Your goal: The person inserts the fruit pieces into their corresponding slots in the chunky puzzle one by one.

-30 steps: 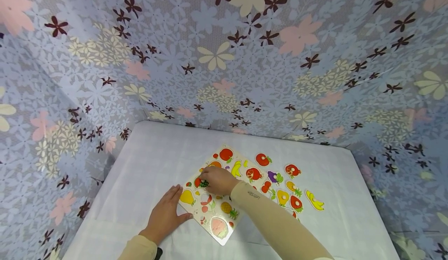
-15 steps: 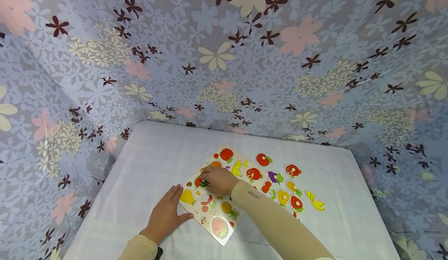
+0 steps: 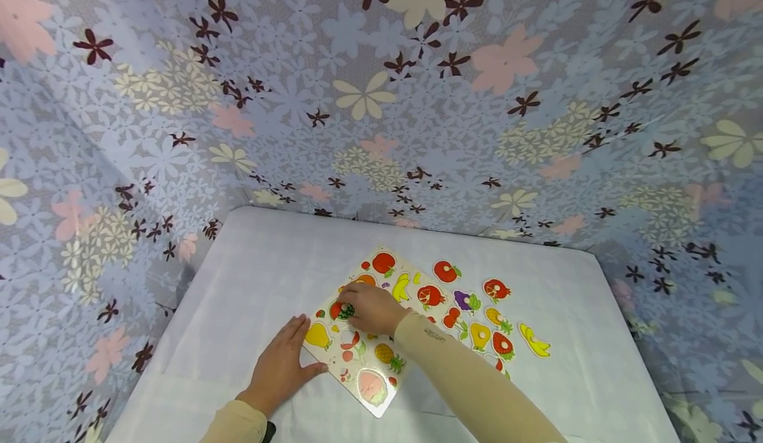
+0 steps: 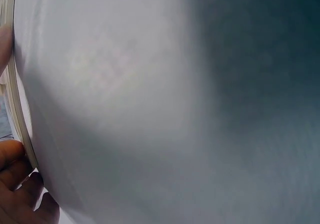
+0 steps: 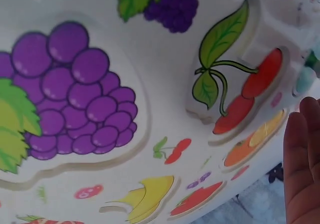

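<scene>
A fruit puzzle board (image 3: 381,411) lies at a slant on the white table. My right hand (image 3: 372,307) reaches over its middle, fingertips pinching the knob of a watermelon puzzle piece (image 3: 346,311) at its left part. In the right wrist view the fingers (image 5: 302,164) stand beside the pale knob (image 5: 304,82), partly cut off by the frame. My left hand (image 3: 280,367) rests at the board's left corner, fingers extended along one edge and thumb at the other. The left wrist view shows its fingers (image 4: 20,184) at the board's edge (image 4: 17,104).
Loose puzzle pieces lie right of the board: a tomato-like piece (image 3: 446,271), grapes (image 3: 463,300), a pomegranate (image 3: 495,290), a pear (image 3: 479,336), a strawberry (image 3: 503,344), bananas (image 3: 534,340) and others. A floral curtain (image 3: 381,98) surrounds the table (image 3: 268,251).
</scene>
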A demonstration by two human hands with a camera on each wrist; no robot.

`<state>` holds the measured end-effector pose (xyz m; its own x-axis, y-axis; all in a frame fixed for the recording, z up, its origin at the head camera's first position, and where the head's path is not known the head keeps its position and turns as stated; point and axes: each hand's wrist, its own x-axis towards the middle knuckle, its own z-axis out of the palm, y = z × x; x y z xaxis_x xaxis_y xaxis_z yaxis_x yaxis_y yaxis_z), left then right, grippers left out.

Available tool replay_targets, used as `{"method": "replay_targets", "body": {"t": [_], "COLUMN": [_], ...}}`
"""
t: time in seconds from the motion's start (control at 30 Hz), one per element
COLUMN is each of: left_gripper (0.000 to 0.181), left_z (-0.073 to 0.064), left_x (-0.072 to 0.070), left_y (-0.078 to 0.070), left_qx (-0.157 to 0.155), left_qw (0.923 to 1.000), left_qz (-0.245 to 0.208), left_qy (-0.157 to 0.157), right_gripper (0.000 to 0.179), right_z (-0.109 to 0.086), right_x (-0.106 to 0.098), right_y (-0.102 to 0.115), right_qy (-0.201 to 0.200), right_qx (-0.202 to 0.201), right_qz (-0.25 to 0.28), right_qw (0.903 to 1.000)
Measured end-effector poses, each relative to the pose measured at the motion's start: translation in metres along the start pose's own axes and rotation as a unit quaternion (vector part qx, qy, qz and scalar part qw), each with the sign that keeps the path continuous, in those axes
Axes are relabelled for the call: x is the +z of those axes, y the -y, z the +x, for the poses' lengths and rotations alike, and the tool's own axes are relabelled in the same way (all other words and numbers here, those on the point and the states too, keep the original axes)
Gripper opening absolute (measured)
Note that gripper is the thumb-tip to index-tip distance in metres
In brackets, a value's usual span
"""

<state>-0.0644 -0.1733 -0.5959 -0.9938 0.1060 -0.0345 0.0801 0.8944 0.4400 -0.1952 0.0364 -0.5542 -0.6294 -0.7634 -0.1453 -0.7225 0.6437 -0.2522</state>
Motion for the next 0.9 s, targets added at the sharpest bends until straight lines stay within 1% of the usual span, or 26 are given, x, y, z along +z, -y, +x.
{"method": "replay_targets", "body": {"t": [0.07, 0.17, 0.27, 0.4, 0.53, 0.67, 0.8, 0.9], "left_gripper": [0.102, 0.103, 0.103, 0.104, 0.104, 0.104, 0.104, 0.104], "left_z": [0.001, 0.001, 0.001, 0.000, -0.001, -0.002, -0.002, -0.002], "left_x": [0.001, 0.001, 0.001, 0.000, -0.001, -0.003, -0.003, -0.002], "left_y": [0.000, 0.000, -0.001, -0.001, -0.002, -0.003, -0.004, -0.006], "left_qx": [-0.002, -0.003, -0.003, -0.003, -0.008, -0.010, -0.007, -0.004], "left_qw": [1.0000, 1.0000, 1.0000, 1.0000, 0.9999, 0.9999, 1.0000, 1.0000], "left_qz": [-0.001, -0.002, -0.001, -0.001, -0.008, -0.007, 0.000, -0.002], "left_qy": [0.004, 0.009, 0.009, 0.008, 0.010, 0.008, 0.006, 0.007], "right_gripper": [0.044, 0.043, 0.040, 0.039, 0.040, 0.043, 0.043, 0.043], "right_z": [-0.007, -0.022, -0.041, -0.073, -0.108, -0.139, -0.164, -0.178], "right_x": [-0.004, -0.012, -0.020, -0.026, -0.028, -0.026, -0.019, -0.013], "right_y": [-0.002, -0.007, -0.017, -0.037, -0.060, -0.079, -0.094, -0.102], "right_qy": [-0.011, -0.020, -0.032, -0.050, -0.061, -0.065, -0.071, -0.069], "right_qx": [0.002, 0.010, 0.017, 0.038, 0.086, 0.141, 0.179, 0.207], "right_qz": [0.012, 0.025, 0.035, 0.043, 0.047, 0.049, 0.048, 0.044], "right_qw": [0.9999, 0.9994, 0.9987, 0.9971, 0.9933, 0.9867, 0.9801, 0.9750]}}
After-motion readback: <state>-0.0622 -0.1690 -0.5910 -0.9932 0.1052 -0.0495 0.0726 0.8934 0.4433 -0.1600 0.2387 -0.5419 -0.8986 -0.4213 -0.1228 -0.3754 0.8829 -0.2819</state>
